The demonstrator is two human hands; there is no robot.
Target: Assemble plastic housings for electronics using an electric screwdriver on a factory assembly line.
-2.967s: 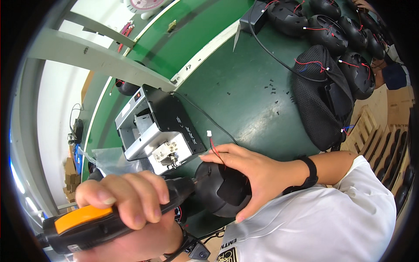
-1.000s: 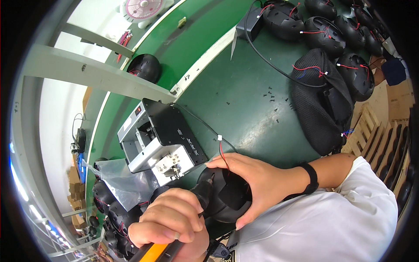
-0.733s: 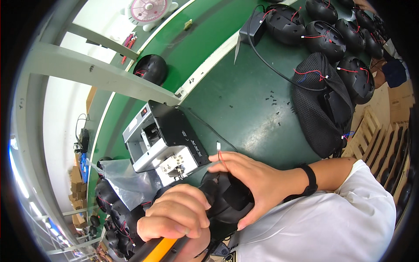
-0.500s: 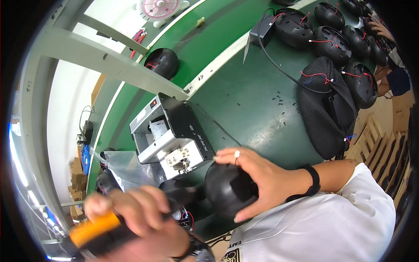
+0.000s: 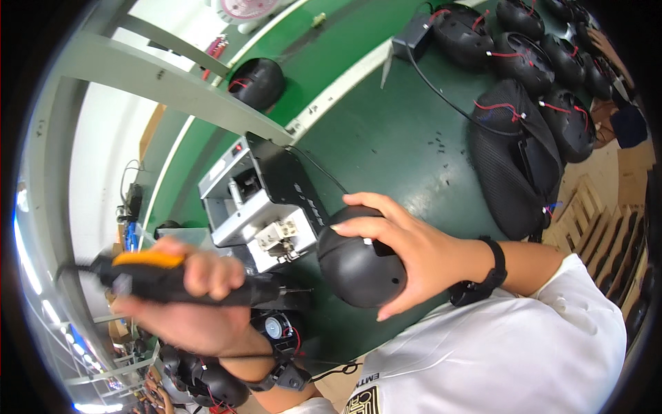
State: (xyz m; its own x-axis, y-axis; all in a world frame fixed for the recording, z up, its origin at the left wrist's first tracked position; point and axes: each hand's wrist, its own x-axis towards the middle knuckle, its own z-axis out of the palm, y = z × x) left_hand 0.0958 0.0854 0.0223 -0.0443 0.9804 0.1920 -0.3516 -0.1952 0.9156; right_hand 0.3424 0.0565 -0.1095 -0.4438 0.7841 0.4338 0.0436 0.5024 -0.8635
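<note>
My left hand (image 5: 200, 297), blurred by motion, is wrapped round a black and orange electric screwdriver (image 5: 162, 278) held almost level. Its thin bit points right and ends close to the left side of a smooth, round black shell (image 5: 362, 272); contact cannot be made out. My right hand (image 5: 414, 252) grips that shell from the right, fingers over its top and thumb at its lower edge. Left of the shell stands a screw feeder (image 5: 265, 200) with a silver front and black side. Below the screwdriver a small round part (image 5: 274, 328) with red wires is partly hidden.
Loose black screws (image 5: 441, 148) lie on the green table (image 5: 386, 162). A black mesh cover (image 5: 514, 165) and several black shells with red wires (image 5: 524, 58) fill the right. Another shell (image 5: 256, 84) sits behind the metal frame (image 5: 172, 79). A co-worker's hand (image 5: 603, 48) shows far right.
My left hand has raised the screwdriver and brought it from a slant to nearly level. The shell in my right hand has moved up and turned a little. The view has shifted slightly.
</note>
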